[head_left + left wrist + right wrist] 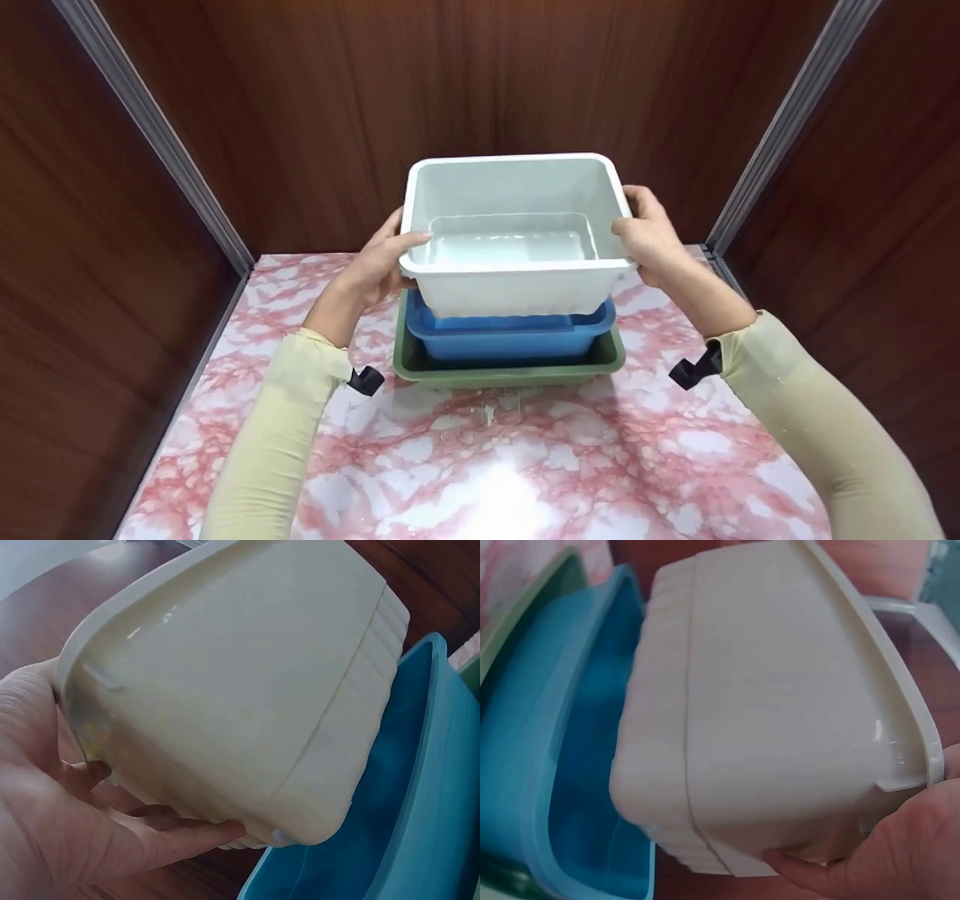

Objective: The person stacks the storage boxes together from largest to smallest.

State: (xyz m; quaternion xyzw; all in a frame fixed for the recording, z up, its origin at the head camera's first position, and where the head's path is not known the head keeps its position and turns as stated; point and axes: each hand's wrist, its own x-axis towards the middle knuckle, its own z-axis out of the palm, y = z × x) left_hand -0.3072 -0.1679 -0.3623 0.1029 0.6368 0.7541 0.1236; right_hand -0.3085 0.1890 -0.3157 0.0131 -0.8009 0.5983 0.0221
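Note:
A white plastic tub (517, 289) is held level above a blue tub (517, 345), which sits inside a green tub (510, 377) on the table. My left hand (379, 259) grips the white tub's left end, thumb over the rim and fingers beneath it. At the opposite end my right hand (649, 232) grips the rim with the thumb inside. Both wrist views show the white tub's (247, 682) outer wall, with its bottom at the mouth of the blue tub (592, 757). Nothing is seen inside the white tub.
The tabletop (480, 465) has a pink and white marbled pattern. Dark wood panels (480, 82) stand behind and at both sides, with grey metal strips (161, 142) at the corners. Black straps (366, 381) hang at both wrists.

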